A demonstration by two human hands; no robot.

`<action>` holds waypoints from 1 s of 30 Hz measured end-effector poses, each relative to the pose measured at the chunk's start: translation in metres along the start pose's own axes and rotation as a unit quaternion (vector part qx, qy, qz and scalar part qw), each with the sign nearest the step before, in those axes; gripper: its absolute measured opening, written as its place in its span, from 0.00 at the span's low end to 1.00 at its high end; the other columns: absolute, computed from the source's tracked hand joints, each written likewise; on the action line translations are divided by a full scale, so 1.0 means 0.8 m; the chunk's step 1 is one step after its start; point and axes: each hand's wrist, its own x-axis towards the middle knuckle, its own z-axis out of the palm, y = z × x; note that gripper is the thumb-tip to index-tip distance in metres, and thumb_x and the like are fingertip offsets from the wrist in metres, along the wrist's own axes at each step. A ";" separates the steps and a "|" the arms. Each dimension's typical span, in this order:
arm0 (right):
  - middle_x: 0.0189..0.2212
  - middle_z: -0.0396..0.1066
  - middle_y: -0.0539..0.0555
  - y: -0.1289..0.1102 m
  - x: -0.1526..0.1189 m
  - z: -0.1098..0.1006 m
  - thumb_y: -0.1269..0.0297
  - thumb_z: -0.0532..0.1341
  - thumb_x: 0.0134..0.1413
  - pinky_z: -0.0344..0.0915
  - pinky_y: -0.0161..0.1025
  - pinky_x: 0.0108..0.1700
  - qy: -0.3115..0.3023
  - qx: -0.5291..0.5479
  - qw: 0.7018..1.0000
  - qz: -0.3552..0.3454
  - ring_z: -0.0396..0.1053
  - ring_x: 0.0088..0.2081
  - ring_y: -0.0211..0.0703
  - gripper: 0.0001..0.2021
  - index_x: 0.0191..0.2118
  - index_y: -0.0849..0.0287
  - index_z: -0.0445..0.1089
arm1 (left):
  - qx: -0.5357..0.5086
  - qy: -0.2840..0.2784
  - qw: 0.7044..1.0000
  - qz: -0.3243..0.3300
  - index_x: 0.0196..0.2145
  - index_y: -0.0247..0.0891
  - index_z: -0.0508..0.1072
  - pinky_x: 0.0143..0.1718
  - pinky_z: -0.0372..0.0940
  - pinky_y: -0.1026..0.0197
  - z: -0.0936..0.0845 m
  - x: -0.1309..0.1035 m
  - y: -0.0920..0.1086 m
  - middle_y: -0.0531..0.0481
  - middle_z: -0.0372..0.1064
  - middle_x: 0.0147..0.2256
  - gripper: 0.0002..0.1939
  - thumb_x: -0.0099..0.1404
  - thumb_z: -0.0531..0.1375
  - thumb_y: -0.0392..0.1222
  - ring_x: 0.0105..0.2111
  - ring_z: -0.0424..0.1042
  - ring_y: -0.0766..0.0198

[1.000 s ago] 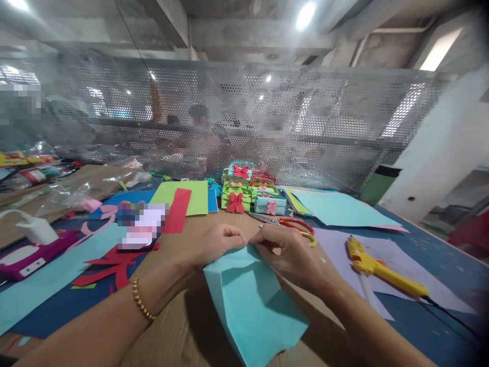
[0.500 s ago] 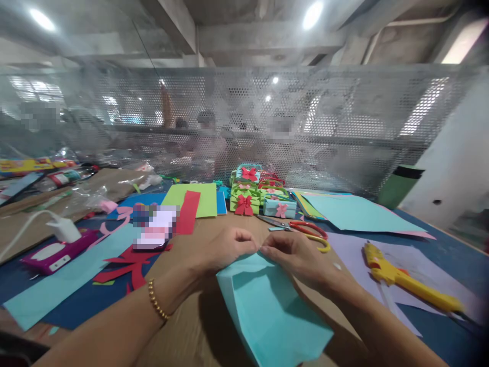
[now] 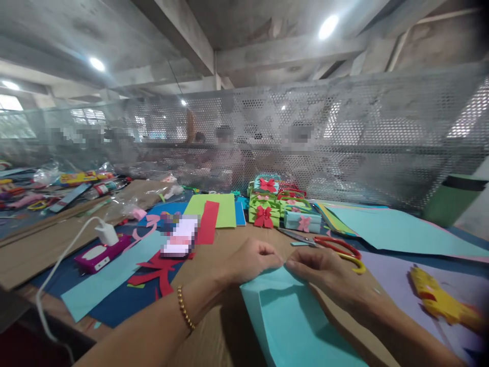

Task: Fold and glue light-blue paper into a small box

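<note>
A folded sheet of light blue paper [image 3: 298,316] hangs from my fingers over the brown cardboard, its creased side panel on the left. My left hand [image 3: 254,261] pinches the top edge, a beaded gold bracelet on its wrist. Close beside it, my right hand [image 3: 319,270] pinches the same edge, fingertips nearly touching the left ones. The lower end of the paper runs out of view. Just beyond my right hand lie scissors [image 3: 338,247] with red and yellow handles.
Small green and blue paper bags [image 3: 265,216] with bows stand at the back. A yellow glue gun [image 3: 439,300] lies on lilac paper at right. Leftward are a phone [image 3: 179,237], red paper scraps [image 3: 162,272] and a purple power strip [image 3: 103,252]. A perforated metal screen [image 3: 260,109] rises behind.
The view has turned to the left, so everything appears shifted rightward and slightly lower. Both hands keep their pinch on the light blue paper.
</note>
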 end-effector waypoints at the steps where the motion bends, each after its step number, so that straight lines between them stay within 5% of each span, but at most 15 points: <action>1: 0.21 0.54 0.46 0.002 0.001 0.000 0.42 0.60 0.54 0.46 0.36 0.26 0.002 0.002 1.000 -0.001 0.50 0.24 0.35 0.23 0.25 0.59 0.65 | 0.004 -0.001 1.000 -0.001 0.23 0.35 0.69 0.25 0.51 0.65 0.000 -0.001 0.001 0.56 0.58 0.23 0.11 0.57 0.58 0.46 0.25 0.56 0.68; 7: 0.21 0.55 0.46 0.001 -0.002 0.004 0.44 0.62 0.52 0.46 0.35 0.26 0.020 0.018 1.000 -0.008 0.51 0.24 0.35 0.21 0.24 0.59 0.64 | 0.033 -0.007 0.999 0.008 0.24 0.35 0.68 0.25 0.49 0.65 0.000 -0.005 0.007 0.57 0.56 0.23 0.11 0.57 0.56 0.45 0.26 0.55 0.68; 12: 0.21 0.46 0.44 -0.005 -0.007 0.005 0.40 0.58 0.55 0.43 0.35 0.25 0.035 0.018 0.999 -0.001 0.45 0.24 0.34 0.26 0.21 0.56 0.53 | 0.065 -0.011 0.998 0.021 0.23 0.36 0.66 0.26 0.48 0.64 -0.001 -0.008 0.015 0.56 0.56 0.23 0.13 0.56 0.56 0.49 0.26 0.55 0.67; 20: 0.21 0.51 0.45 -0.009 -0.008 0.005 0.42 0.57 0.55 0.45 0.35 0.25 0.021 0.000 1.000 -0.003 0.48 0.24 0.34 0.23 0.23 0.57 0.59 | 0.089 -0.012 0.996 0.002 0.21 0.38 0.61 0.25 0.48 0.64 0.001 -0.012 0.022 0.56 0.52 0.23 0.15 0.55 0.55 0.52 0.25 0.51 0.67; 30: 0.21 0.46 0.44 -0.010 -0.009 0.001 0.47 0.54 0.60 0.43 0.35 0.25 0.011 -0.056 0.998 -0.034 0.46 0.24 0.33 0.23 0.21 0.56 0.52 | 0.114 -0.017 0.993 0.020 0.23 0.37 0.64 0.25 0.48 0.64 -0.002 -0.007 0.012 0.55 0.55 0.24 0.18 0.61 0.55 0.54 0.26 0.55 0.67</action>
